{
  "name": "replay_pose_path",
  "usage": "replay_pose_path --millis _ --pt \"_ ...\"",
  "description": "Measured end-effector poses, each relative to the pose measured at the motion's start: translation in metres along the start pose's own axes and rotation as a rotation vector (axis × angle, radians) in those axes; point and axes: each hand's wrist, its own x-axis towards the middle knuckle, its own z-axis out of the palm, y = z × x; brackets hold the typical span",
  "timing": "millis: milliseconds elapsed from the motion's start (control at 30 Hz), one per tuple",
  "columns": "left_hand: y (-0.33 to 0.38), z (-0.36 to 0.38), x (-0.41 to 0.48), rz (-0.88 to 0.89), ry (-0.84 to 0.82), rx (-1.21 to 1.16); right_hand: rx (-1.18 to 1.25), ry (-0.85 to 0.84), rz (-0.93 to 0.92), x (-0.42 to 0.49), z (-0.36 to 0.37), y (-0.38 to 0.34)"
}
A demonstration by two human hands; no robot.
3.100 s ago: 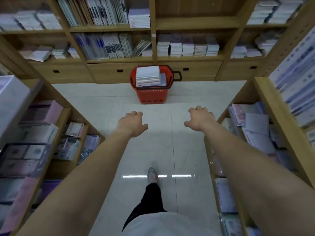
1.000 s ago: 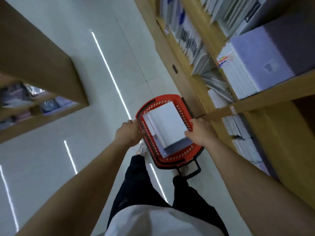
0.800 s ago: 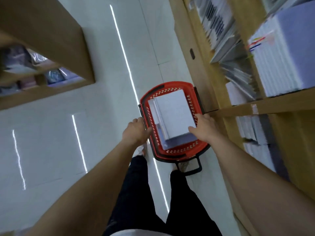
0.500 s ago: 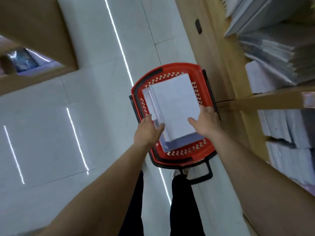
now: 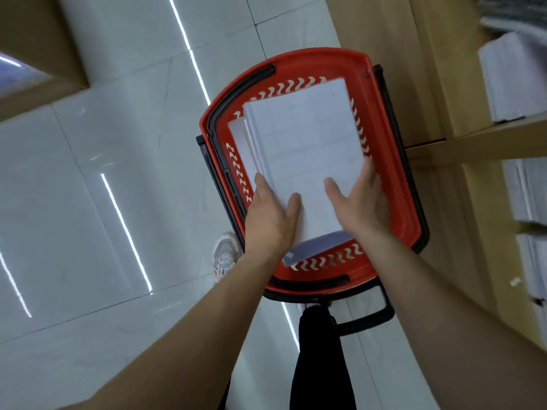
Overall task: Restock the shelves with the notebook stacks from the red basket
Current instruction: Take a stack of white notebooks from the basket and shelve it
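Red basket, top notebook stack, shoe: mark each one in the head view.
red basket [image 5: 398, 202], head view, bare rim on the shelf side.
top notebook stack [image 5: 307, 137], head view, middle of the white top cover.
shoe [image 5: 224, 255], head view, laced upper, on the floor left of the basket.

No text, brand, number or sign can be read anywhere. The top cover of the notebook stack [image 5: 305, 149] shows only a faint printed grid, with no words. A small pale tag on the lower notebook [image 5: 318, 248] is too blurred to read, and the stacks on the shelf [image 5: 500, 140] show no legible labels.
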Motion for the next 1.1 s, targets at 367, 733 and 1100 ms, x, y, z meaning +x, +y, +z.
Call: replay_pose_path --millis 367,733,1100 --pt "-0.022 -0.032 0.021 -0.034 -0.072 -0.150 0.425 -0.077 0.099 -0.030 0.028 0.007" --pt "-0.060 -0.056 0.003 -0.140 -0.091 -0.176 0.580 -0.138 0.245 -0.073 0.056 0.013" --pt "-0.031 -0.069 -0.016 -0.074 -0.018 -0.148 0.657 -0.175 0.148 -0.086 0.024 -0.004"
